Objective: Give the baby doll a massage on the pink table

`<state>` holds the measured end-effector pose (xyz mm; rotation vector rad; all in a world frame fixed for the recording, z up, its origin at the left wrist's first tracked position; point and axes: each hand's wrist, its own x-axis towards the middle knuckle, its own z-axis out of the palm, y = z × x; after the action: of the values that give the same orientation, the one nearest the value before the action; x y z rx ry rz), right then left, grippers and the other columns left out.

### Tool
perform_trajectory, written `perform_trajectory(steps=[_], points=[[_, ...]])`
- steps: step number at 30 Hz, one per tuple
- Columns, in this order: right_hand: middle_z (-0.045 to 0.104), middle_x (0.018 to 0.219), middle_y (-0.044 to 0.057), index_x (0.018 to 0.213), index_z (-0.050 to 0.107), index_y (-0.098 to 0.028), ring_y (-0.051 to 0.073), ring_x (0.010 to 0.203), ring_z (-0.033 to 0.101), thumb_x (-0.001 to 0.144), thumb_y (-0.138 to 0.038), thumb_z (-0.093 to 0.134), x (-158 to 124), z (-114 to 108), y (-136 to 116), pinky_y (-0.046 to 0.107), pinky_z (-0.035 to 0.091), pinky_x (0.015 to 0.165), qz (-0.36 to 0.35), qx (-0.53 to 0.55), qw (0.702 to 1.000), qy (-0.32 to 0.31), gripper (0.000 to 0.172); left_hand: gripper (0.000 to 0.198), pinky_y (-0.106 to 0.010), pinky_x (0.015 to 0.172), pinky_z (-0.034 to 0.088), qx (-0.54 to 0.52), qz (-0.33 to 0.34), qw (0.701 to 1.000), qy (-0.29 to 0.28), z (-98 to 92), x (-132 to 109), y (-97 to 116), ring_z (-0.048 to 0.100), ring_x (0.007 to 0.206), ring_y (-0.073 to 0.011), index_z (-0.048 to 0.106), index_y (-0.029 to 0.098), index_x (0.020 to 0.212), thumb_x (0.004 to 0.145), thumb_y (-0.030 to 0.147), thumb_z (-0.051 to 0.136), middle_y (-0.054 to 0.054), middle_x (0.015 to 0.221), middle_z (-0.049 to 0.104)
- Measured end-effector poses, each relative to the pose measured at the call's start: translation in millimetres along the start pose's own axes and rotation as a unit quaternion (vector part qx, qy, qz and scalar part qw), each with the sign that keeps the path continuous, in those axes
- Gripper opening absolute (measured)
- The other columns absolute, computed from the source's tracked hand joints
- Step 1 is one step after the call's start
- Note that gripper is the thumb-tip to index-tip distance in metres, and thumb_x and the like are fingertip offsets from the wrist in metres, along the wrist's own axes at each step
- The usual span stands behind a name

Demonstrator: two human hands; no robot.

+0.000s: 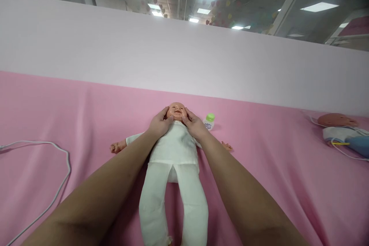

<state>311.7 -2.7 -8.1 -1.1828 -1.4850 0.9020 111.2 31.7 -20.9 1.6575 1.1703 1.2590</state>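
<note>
Baby doll (175, 153), flat on its back on the pink cloth (259, 161), and you have its head (177, 110) framed from both sides! Your left hand (159, 123) cups one cheek, your right hand (196, 125) cups the other; on each side the thumb comes round to the front of the doll's jaw while the fingers lie along the side of its head. So the head is pinched gently between your two hands, though how firmly you press, I can't tell.

How far along are you? Both hands are placed and evenly matched, so I'd call the handling of the head well under way. The doll's white top (175, 138) and trousers (148, 200) are on, its arms spread wide either side. How much remains, this view doesn't say.

Just beyond your right hand, near the doll's head, stands the bottle (208, 123), green cap on, in neither hand's grip; whether your knuckles touch it is hard to make out. Well off to the doll's right-hand side as you look, a second doll (337, 120); off to its left, a white cable (68, 159) curls across the cloth.
</note>
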Motion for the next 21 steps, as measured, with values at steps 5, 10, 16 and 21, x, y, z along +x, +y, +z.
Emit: perform_trajectory(steps=[5,10,16,21], points=[[0.058,0.154,0.001,0.157,0.046,-0.029,0.023,0.137,0.06,0.1,-0.065,0.05,0.6,-0.5,2.7,0.041,0.045,0.118,0.013,-0.002,1.0,0.007,0.067,0.065,-0.041,0.121,0.039,-0.059,0.001,0.998,0.005,1.5,3.2,-5.7,0.053,0.143,-0.0282,0.055,0.022,0.152,0.093,0.047,0.066,-0.007,0.154,0.058],[0.054,0.158,0.004,0.157,0.046,-0.029,0.027,0.146,0.05,0.095,-0.071,0.054,0.1,5.7,3.2,0.046,0.036,0.124,-0.002,-0.107,0.993,0.047,0.075,0.071,-0.04,0.12,0.039,-0.031,-0.011,0.999,-0.001,-0.4,-2.8,3.9,0.052,0.144,-0.028,0.049,0.019,0.156,0.093,0.049,0.064,-0.01,0.156,0.055],[0.062,0.149,0.007,0.157,0.044,-0.029,0.031,0.134,0.061,0.079,-0.067,0.078,-4.3,11.0,-3.1,0.046,0.046,0.115,0.008,-0.124,0.99,0.06,0.093,0.088,-0.042,0.116,0.043,0.114,-0.004,0.993,0.002,-0.3,-12.9,18.5,0.055,0.139,-0.0324,0.042,0.017,0.16,0.085,0.05,0.074,-0.013,0.156,0.054],[0.062,0.149,0.007,0.156,0.045,-0.029,0.031,0.136,0.06,0.08,-0.063,0.079,-3.0,11.2,-0.4,0.046,0.045,0.117,0.006,-0.123,0.99,0.061,0.091,0.09,-0.04,0.114,0.046,0.121,0.007,0.993,-0.002,-0.3,-12.5,15.5,0.056,0.139,-0.0317,0.04,0.014,0.161,0.086,0.051,0.072,-0.014,0.156,0.054]])
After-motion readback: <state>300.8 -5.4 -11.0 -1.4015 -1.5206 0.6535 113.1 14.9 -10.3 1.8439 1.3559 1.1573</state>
